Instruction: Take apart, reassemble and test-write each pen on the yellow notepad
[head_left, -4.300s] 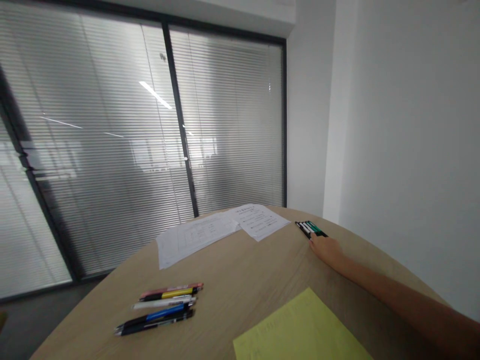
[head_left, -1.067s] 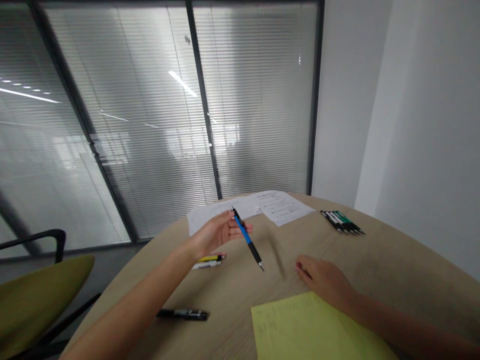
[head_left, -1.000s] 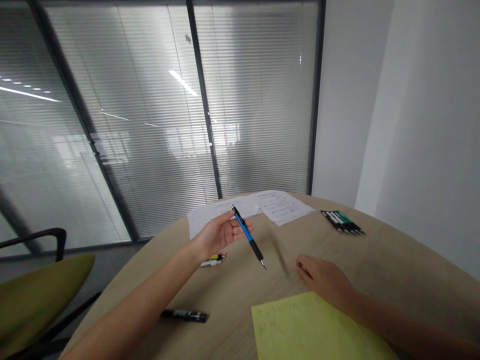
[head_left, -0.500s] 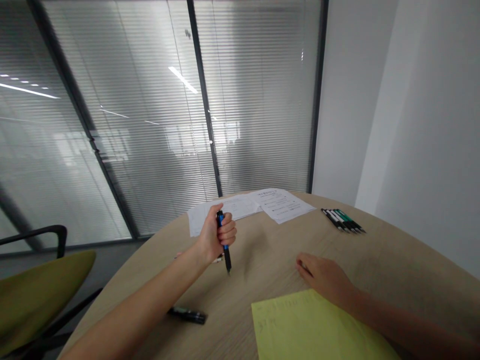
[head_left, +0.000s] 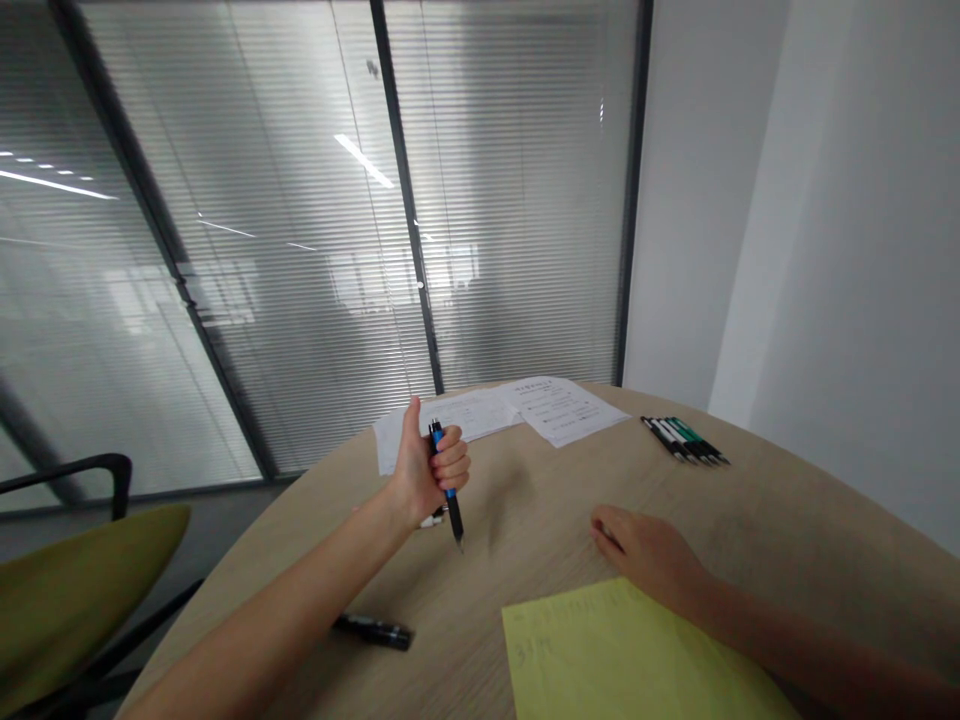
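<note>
My left hand is wrapped round a blue and black pen, held nearly upright with its tip pointing down above the table. The thumb stands raised, clear of the pen's top end. My right hand rests on the table with its fingers loosely curled, and nothing shows in it. Below that hand lies a yellow sheet of paper with faint writing, partly covered by my right forearm. Behind the left wrist a small white and black object is mostly hidden. A black marker lies beside my left forearm.
White printed sheets lie at the far edge of the round wooden table. To their right several pens in black, white and green lie side by side. A green chair stands at the left.
My left thumb has lifted off the top end of the pen and now points up. The pen stays in the left hand in nearly the same place. My right hand has not moved.
</note>
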